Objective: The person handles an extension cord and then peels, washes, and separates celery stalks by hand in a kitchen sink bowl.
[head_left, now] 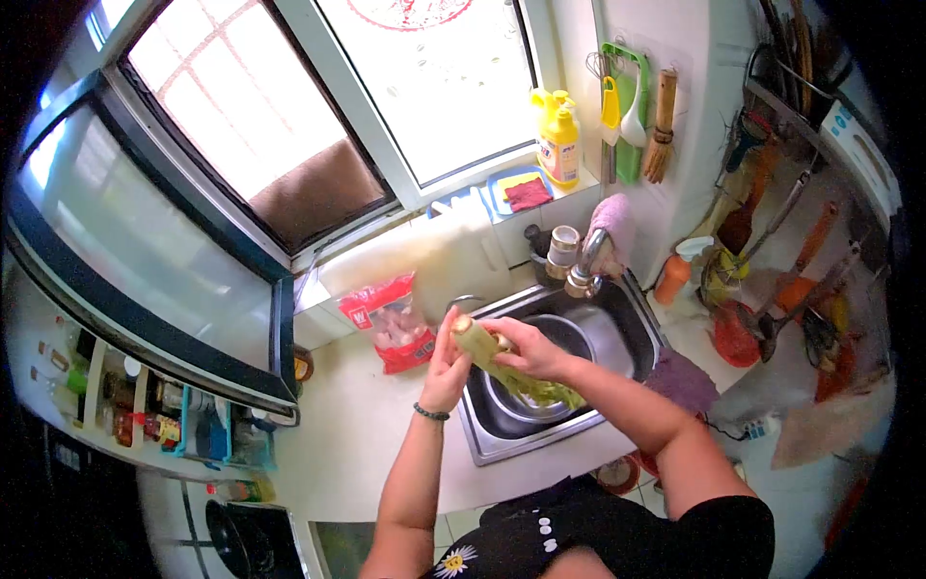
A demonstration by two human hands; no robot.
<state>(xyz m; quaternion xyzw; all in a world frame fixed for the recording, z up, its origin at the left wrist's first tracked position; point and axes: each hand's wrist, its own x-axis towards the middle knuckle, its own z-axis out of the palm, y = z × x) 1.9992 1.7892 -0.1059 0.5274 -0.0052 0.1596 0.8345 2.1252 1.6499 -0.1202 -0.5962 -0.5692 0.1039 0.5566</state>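
A pale green, leafy-stalked vegetable point(481, 345) is held at a slant over the sink point(625, 357), its cut end up toward the left and its leaves hanging down to the right. My left hand point(447, 369) closes on the side of the stalk near the cut end. Lower along the stalk, my right hand point(532, 349) grips it from above, fingers bent round it. Beneath the leaves, a round metal basin point(581, 336) sits inside the sink, partly covered by my right hand and forearm.
A red-and-clear plastic bag point(389, 323) lies on the counter left of the sink. The faucet point(582, 275), draped with a pink cloth point(614, 224), rises behind it. Yellow bottles point(558, 140) stand on the sill. An orange spray bottle point(672, 280) and hanging utensils are at right.
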